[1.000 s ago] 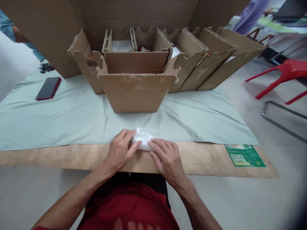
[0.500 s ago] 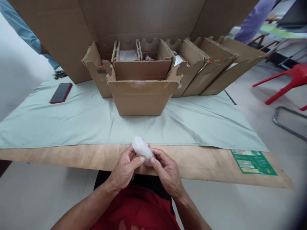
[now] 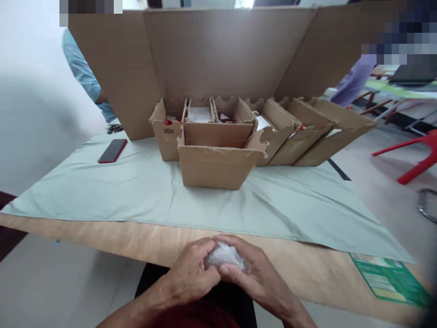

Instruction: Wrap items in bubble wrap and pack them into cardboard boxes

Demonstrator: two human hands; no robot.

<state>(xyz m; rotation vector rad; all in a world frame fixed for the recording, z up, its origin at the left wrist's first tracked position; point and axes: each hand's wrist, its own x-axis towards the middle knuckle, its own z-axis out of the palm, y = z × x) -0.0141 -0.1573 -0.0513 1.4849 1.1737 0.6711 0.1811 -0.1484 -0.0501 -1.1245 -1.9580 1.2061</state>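
A small bundle wrapped in clear bubble wrap (image 3: 224, 256) is cupped between both hands at the near edge of the wooden table (image 3: 112, 234). My left hand (image 3: 191, 273) closes round its left side, fingers curled over the top. My right hand (image 3: 259, 273) wraps its right side, thumb pressed beneath the wrap. Most of the bundle is hidden by my fingers. Beyond the hands, an open cardboard box (image 3: 218, 166) stands on the pale green cloth (image 3: 102, 191).
Several open cardboard compartments (image 3: 290, 132) with white and red contents stand behind the front box, backed by a tall cardboard wall (image 3: 218, 54). A red phone (image 3: 112, 151) lies at the left. Another person's blue sleeve (image 3: 82, 73) shows behind. A green sheet (image 3: 389, 280) lies right; a red chair (image 3: 416, 155) stands beyond.
The bundle was lifted off the table edge, then drawn closer to my body, and both hands have closed round it. The view has tilted upward, showing more of the cardboard wall.
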